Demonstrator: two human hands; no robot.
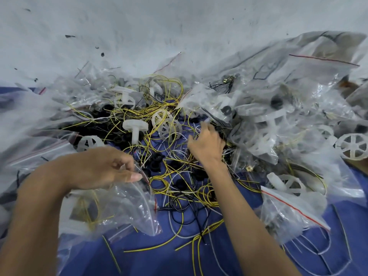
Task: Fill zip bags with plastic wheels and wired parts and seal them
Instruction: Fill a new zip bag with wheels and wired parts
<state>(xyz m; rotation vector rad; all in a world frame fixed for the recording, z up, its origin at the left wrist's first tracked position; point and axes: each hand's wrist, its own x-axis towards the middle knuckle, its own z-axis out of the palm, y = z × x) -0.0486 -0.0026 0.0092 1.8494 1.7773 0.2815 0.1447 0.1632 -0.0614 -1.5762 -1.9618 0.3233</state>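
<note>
My left hand (111, 168) pinches the open mouth of a clear zip bag (119, 208) that holds some yellow wire. My right hand (207, 145) reaches forward into the tangle of yellow, white and black wires (175, 176), its fingers curled down among small black parts; what it holds is hidden. White plastic wheels lie in the pile: one with a long hub (135, 128), a spoked one (160, 116) just beyond it, another (87, 143) above my left hand.
Filled clear zip bags with red seal lines are heaped at the right (288, 212) and left (35, 148). A loose spoked wheel (351, 146) sits at the far right. Blue cloth (159, 259) covers the surface; a grey wall rises behind.
</note>
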